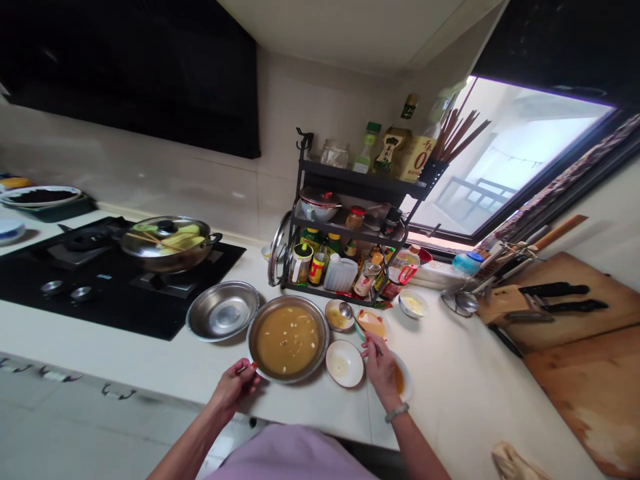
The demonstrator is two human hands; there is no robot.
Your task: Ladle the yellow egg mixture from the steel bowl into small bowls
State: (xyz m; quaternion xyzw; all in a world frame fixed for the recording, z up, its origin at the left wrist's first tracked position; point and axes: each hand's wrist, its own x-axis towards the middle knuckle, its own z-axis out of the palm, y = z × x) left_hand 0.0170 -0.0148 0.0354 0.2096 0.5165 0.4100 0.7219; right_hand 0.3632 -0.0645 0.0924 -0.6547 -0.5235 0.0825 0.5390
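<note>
My left hand is closed at the near left rim of a metal bowl that holds a brownish liquid with pale bits floating in it. In my right hand is a metal spoon, its head over a small bowl of yellowish contents. Left of my right hand sits a white bowl with a little liquid at its bottom. A dish with orange-coloured contents stands just beyond the fingers. Another bowl of orange-brown liquid is partly hidden behind my right hand.
An unfilled-looking metal basin stands beside the stove, where a lidded pan sits. Behind the bowls rises a black rack of bottles and jars. To the right are a bowl, a knife block and cutting boards.
</note>
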